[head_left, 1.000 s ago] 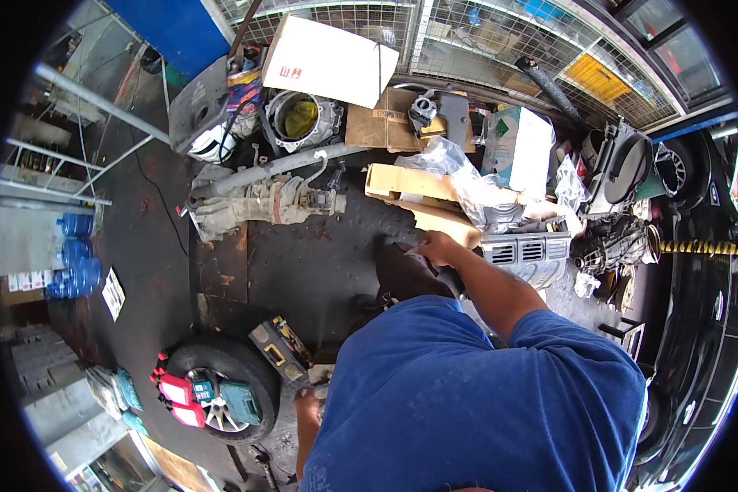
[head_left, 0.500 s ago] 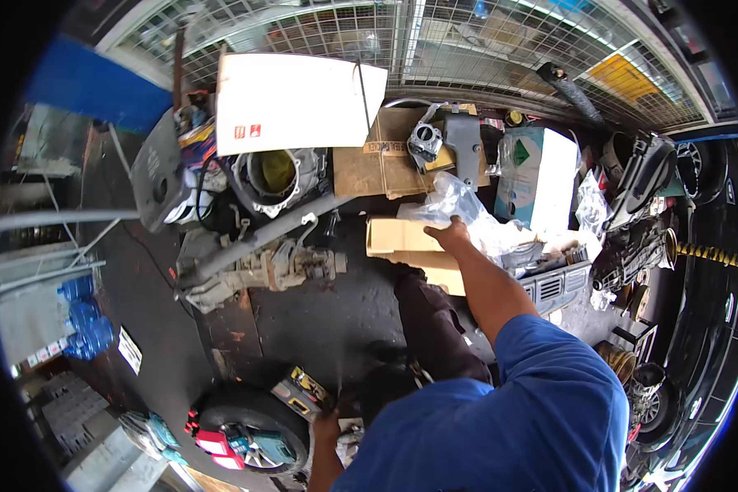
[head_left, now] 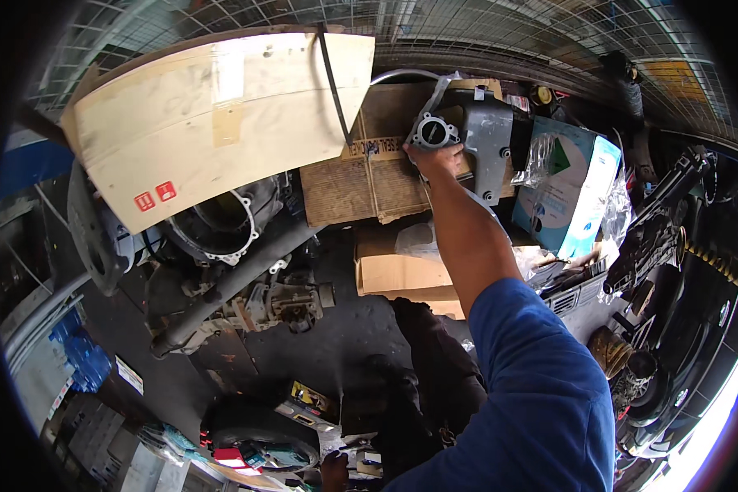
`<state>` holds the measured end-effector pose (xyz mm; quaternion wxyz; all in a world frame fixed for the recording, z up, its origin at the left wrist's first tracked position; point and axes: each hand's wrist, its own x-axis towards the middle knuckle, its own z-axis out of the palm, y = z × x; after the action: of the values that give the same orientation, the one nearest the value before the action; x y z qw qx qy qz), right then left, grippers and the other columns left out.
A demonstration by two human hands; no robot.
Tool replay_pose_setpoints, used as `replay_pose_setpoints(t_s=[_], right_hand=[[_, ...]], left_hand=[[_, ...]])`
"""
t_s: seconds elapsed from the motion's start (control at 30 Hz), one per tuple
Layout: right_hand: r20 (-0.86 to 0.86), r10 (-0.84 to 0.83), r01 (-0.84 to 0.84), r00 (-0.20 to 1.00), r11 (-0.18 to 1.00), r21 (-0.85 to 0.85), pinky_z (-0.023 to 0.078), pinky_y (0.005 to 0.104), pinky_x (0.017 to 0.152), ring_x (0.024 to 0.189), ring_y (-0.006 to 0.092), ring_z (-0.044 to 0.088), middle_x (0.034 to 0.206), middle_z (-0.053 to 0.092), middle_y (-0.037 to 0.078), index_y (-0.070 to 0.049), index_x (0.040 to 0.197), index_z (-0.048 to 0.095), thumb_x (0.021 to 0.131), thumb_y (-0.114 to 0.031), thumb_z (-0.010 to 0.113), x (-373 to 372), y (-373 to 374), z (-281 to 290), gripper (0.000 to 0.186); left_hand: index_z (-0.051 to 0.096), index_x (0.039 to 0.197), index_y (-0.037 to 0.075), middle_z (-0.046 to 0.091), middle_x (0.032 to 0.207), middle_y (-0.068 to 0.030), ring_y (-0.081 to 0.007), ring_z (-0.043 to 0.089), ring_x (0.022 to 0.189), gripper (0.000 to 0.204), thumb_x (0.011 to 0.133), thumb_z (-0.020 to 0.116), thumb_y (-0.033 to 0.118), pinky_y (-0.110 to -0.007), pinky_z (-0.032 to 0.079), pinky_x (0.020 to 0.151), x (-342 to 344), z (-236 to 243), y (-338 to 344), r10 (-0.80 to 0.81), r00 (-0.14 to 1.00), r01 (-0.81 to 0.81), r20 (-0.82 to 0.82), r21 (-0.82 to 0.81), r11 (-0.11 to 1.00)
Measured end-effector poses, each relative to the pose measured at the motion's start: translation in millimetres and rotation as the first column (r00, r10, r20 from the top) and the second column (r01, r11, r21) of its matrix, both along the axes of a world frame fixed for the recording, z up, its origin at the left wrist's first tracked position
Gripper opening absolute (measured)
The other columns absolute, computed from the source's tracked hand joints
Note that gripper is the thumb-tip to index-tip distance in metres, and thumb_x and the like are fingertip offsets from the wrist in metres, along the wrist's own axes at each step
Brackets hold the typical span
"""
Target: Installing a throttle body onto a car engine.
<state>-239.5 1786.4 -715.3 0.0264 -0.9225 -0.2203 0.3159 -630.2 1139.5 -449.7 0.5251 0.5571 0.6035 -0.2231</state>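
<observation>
My right hand (head_left: 437,161) is at the near side of a metal throttle body (head_left: 436,131), its fingers closed around the lower rim. The throttle body rests on a flattened brown cardboard box (head_left: 369,187), beside a grey plastic housing (head_left: 487,141). Below my right forearm lies an open cardboard box (head_left: 402,273) with clear plastic wrap (head_left: 418,241) at its edge. My left hand (head_left: 334,473) is low at the bottom edge, in shadow near small items on a low surface; its fingers are too dark to make out.
A large cardboard carton (head_left: 221,123) stands at the far left above a bell housing (head_left: 213,225) and a gearbox (head_left: 279,303). A blue and white box (head_left: 562,184) stands to the right. A tyre (head_left: 262,430) lies at the lower left; a dark car (head_left: 697,344) borders the right.
My right hand has moved from the open cardboard box and plastic wrap, farther away, to the throttle body. The view has shifted, and my left hand sits lower in it.
</observation>
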Motion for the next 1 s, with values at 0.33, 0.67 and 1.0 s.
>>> replay_pose_setpoints(t_s=[0.33, 0.67, 1.0], right_hand=[[0.055, -0.044, 0.047, 0.998, 0.997, -0.059, 0.028, 0.0391, 0.110, 0.135, 0.0331, 0.026, 0.144, 0.027, 0.021, 0.000, 0.146, -0.003, 0.054, -0.055, 0.081, -23.5, 10.4, -1.6, 0.136], [-0.626, 0.189, 0.222, 0.756, 0.826, 0.518, 0.045, 0.0430, 0.094, 0.109, 0.0308, 0.057, 0.124, 0.053, 0.019, -0.003, 0.142, 0.021, 0.069, -0.042, 0.076, -7.2, -106.9, 46.8, 0.100], [-0.858, -0.022, 0.384, -0.514, 0.888, -0.253, 0.048, 0.0488, 0.083, 0.105, 0.0341, 0.059, 0.118, 0.059, 0.013, -0.010, 0.126, 0.052, 0.063, -0.057, 0.070, -34.4, -216.2, 214.6, 0.080]], left_hand=[[0.059, 0.108, -0.001, 0.066, 0.086, -0.0134, -0.0226, 0.067, 0.080, 0.037, 0.072, 0.062, 0.011, -0.037, 0.053, 0.068, -20.9, -8.6, 2.7, -0.035, 0.999, 0.035, -0.016, 0.015, 0.999], [0.067, 0.097, 0.011, 0.063, 0.105, -0.0225, -0.0358, 0.061, 0.098, 0.020, 0.079, 0.059, 0.013, -0.044, 0.050, 0.082, -15.1, -11.6, 0.1, 0.677, 0.681, -0.729, -0.279, -0.166, 0.665], [0.055, 0.119, -0.003, 0.061, 0.115, -0.0203, -0.0296, 0.059, 0.107, 0.045, 0.084, 0.061, 0.024, -0.037, 0.044, 0.092, 48.9, 48.8, 153.6, 0.819, 0.553, -0.825, -0.151, 0.032, 0.564]])
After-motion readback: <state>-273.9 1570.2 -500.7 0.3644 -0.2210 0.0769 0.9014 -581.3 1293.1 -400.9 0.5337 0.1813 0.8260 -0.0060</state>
